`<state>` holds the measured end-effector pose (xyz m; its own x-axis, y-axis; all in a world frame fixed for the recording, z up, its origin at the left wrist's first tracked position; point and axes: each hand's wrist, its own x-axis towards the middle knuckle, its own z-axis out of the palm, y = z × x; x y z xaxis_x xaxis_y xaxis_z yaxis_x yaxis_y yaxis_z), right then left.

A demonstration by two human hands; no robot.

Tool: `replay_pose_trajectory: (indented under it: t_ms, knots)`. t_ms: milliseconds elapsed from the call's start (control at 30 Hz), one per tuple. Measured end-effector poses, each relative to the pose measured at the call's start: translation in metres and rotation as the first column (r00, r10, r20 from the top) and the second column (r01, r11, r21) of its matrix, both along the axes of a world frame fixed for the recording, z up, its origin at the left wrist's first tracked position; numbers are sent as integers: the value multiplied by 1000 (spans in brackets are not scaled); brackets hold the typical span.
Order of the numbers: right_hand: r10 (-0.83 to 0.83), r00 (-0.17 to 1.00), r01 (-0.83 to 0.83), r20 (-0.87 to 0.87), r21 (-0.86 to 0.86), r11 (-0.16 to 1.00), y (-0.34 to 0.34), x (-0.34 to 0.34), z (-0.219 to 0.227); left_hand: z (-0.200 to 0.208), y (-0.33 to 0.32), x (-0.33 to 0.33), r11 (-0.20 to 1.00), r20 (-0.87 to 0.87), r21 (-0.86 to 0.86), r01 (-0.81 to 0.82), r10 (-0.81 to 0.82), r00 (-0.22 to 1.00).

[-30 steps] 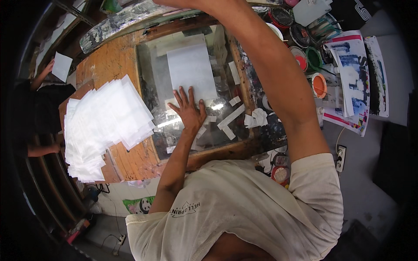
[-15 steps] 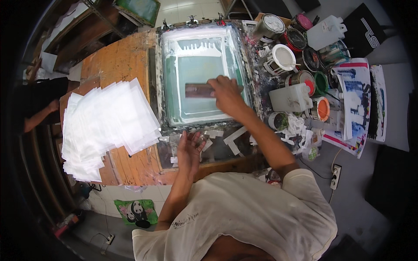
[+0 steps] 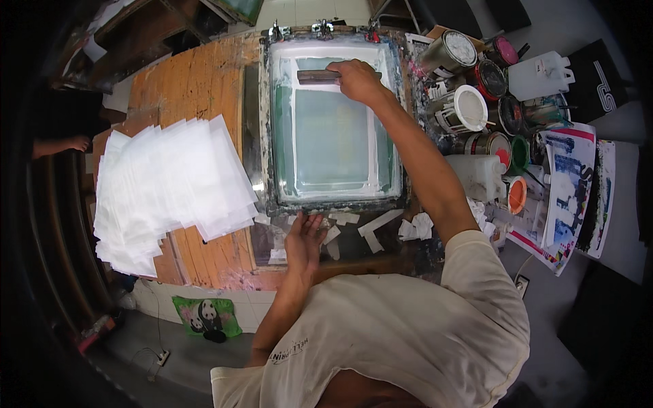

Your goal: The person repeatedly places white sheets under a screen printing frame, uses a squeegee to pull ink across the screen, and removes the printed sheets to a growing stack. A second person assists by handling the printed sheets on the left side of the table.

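Observation:
A wooden-handled squeegee (image 3: 315,77) lies across the far end of a screen-printing frame (image 3: 338,206), gripped at its right part by my right hand (image 3: 358,80). The pale green mesh (image 3: 332,139) shows white ink (image 3: 373,149) in streaks along its sides and around the squeegee. At the near edge of the frame is my left hand (image 3: 305,239), palm turned up and fingers stretched toward the rim. Whether its fingertips touch the frame I cannot tell. Metal clamps (image 3: 324,28) stand along the frame's far edge.
Fanned white sheets (image 3: 173,183) cover the wooden table (image 3: 190,85) on the left. Ink cans (image 3: 471,109) and plastic jugs (image 3: 541,76) crowd the right side. Tape strips (image 3: 374,231) and crumpled paper (image 3: 416,228) lie nearby. Another person's hand (image 3: 80,143) shows at far left.
My right hand has pushed the squeegee from mid-screen to the far end, and the comb-like ink streaks there are gone. My left hand stays by the near edge, its fingers closer together.

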<state>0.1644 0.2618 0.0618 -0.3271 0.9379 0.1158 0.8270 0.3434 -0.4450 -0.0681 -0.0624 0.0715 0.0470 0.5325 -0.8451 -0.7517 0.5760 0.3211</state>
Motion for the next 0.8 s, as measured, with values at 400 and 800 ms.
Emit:
replay_pose_trajectory:
  t_ms: [400,800]
  knots:
    - [-73,994,69,80,45,997,-198,-50,-8,-17,-6,-3,994,-6,77,74,-73,997]
    - [-43,997,40,66,40,998,-276,-62,43,-5,-2,-1,988,-2,114,101,-102,995]
